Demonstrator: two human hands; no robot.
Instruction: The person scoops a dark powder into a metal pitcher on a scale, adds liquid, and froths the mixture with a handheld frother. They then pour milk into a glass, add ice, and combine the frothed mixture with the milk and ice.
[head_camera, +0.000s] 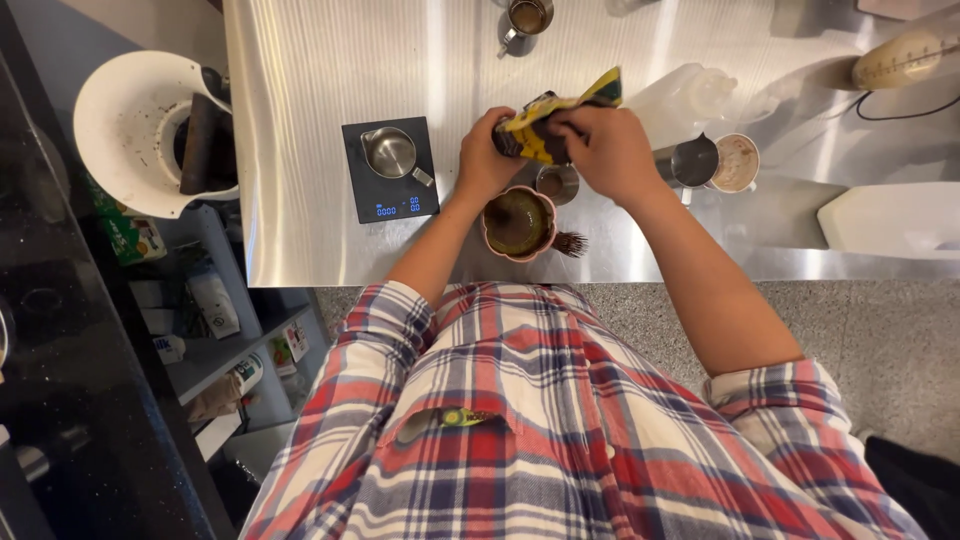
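Both of my hands hold a yellow and dark foil pouch (555, 122) above the steel counter (300, 90). My left hand (487, 158) grips its lower left end and my right hand (607, 150) grips its right side. Just below the pouch stands a small steel cup (556, 183). A pink bowl (518, 222) with dark green liquid sits nearer me, with a bamboo whisk (570, 243) lying at its right.
A black digital scale (388, 195) carries a small steel pitcher (392, 153) to the left. A steel jug (693, 162), a white cup (736, 163), a clear plastic container (685, 98) and a white tray (890, 220) are to the right. A white round bin (135, 130) stands at far left.
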